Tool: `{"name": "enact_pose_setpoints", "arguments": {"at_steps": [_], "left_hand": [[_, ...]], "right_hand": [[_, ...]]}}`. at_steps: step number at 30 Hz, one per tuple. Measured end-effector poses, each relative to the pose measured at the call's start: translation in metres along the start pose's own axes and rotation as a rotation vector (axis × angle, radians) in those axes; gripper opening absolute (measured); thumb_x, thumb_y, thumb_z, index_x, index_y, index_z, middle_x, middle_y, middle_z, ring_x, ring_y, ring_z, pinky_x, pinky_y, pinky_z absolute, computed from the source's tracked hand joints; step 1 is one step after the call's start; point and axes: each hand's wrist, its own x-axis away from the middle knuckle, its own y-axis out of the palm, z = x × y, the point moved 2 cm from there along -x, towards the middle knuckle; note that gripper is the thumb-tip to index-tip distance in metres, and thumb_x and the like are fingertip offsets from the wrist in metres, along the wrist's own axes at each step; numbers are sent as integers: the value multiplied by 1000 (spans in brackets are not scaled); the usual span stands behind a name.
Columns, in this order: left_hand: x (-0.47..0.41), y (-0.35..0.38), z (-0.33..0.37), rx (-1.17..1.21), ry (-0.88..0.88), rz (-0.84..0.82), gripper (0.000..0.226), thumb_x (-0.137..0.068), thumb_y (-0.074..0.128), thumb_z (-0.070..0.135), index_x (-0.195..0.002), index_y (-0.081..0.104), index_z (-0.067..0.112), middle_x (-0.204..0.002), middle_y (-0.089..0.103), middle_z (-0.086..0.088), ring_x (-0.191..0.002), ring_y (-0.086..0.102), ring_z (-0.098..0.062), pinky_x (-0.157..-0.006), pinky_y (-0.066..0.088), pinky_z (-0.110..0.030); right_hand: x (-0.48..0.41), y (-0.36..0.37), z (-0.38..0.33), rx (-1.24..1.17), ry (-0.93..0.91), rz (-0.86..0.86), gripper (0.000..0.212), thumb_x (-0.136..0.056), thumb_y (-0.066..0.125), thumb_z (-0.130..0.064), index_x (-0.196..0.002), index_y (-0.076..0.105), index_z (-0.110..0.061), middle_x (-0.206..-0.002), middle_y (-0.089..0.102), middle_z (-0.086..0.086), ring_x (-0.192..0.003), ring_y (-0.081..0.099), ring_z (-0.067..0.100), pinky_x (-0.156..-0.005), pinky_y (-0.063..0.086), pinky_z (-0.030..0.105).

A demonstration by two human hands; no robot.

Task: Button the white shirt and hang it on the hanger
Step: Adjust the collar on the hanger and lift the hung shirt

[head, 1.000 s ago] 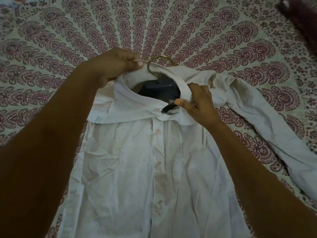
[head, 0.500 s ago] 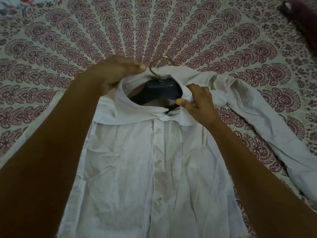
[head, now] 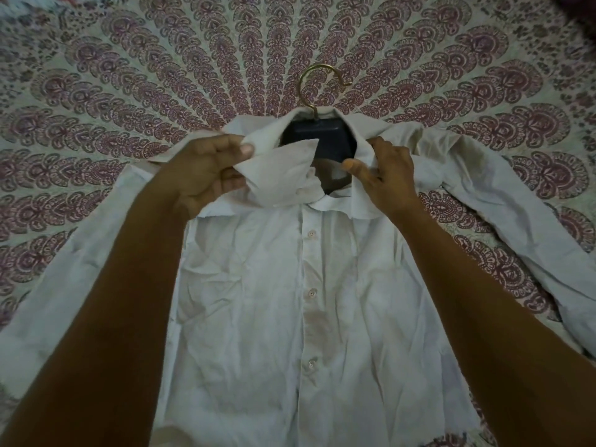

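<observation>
The white shirt (head: 264, 301) lies face up on the bed, its front placket buttoned down the middle. A dark hanger (head: 317, 137) with a brass hook (head: 317, 82) sits inside the neck opening, the hook pointing away from me. My left hand (head: 200, 169) pinches the left collar flap between thumb and fingers and lifts it. My right hand (head: 383, 172) grips the right side of the collar, thumb on the inner edge. The hanger's arms are hidden under the cloth.
The shirt rests on a bedsheet (head: 161, 75) printed with maroon paisley fans. The right sleeve (head: 503, 217) trails out toward the right edge; the left sleeve (head: 54, 279) stretches down to the left. A dark object fills the top right corner.
My left hand came off the hook area and down onto the left collar flap, now pinching it. The hook stands fully uncovered. My right hand stays on the right collar.
</observation>
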Motion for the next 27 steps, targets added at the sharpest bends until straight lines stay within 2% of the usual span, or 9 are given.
{"name": "enact_pose_setpoints", "arguments": {"at_steps": [2,6,10,14,16,18,21,23,27], "left_hand": [[1,2,-9,-171,4,23,17,-85,61,7,-78,64,22,-71,68,11,-73,63,-5,-75,53,-22],[1,-8,-27,-599,-54,297,12,-77,72,8,-72,63,16,-70,62,-4,-68,59,-16,-72,51,-29],[10,-8,-42,-300,-28,316,22,-83,66,6,-63,58,11,-54,60,5,-55,60,-5,-62,56,-19],[14,-7,-57,8,-21,119,13,-93,52,6,-89,61,14,-80,67,7,-75,64,-4,-85,54,-23],[16,-6,-63,98,-28,93,14,-93,51,11,-89,61,20,-82,67,11,-80,62,-3,-91,49,-27],[16,-1,-62,59,-38,95,14,-93,52,12,-89,61,23,-84,64,9,-80,61,-3,-89,48,-25],[9,-1,-58,-424,-41,192,9,-90,56,6,-92,64,7,-75,56,2,-72,55,-10,-69,44,-20],[6,-2,-58,-630,-32,245,11,-87,59,5,-94,64,-3,-77,55,-4,-78,52,-18,-71,43,-28],[10,5,-61,-274,19,310,22,-88,49,-3,-84,59,16,-85,62,-2,-81,59,-15,-79,49,-26]], "right_hand": [[1,1,1,3,-2,-5,81,-70,32,-72,-117,54,-9,-104,62,14,-106,46,35,-88,34,37],[0,1,0,11,-20,6,79,-72,33,-70,-114,55,-7,-100,62,16,-101,50,36,-86,34,36],[-2,1,0,34,-2,-7,73,-75,41,-67,-115,54,-6,-100,62,19,-102,49,37,-84,34,37],[-2,0,-1,23,-3,-13,80,-72,36,-71,-116,53,-7,-102,61,20,-104,47,37,-84,34,38],[-2,0,-1,30,5,-16,85,-69,30,-73,-117,52,-7,-103,61,20,-105,47,37,-84,34,38],[-2,0,-1,32,7,-19,85,-69,29,-72,-117,52,-6,-103,61,21,-104,47,38,-85,34,38],[-1,0,-1,20,0,-16,83,-70,30,-72,-113,53,-5,-100,61,21,-102,49,37,-85,34,39],[-1,0,-2,10,5,-18,83,-69,30,-72,-111,54,-4,-101,60,21,-102,48,37,-85,34,38],[-2,-1,-4,27,2,-19,88,-68,28,-73,-114,53,-2,-101,60,23,-102,48,39,-84,34,38]]}}
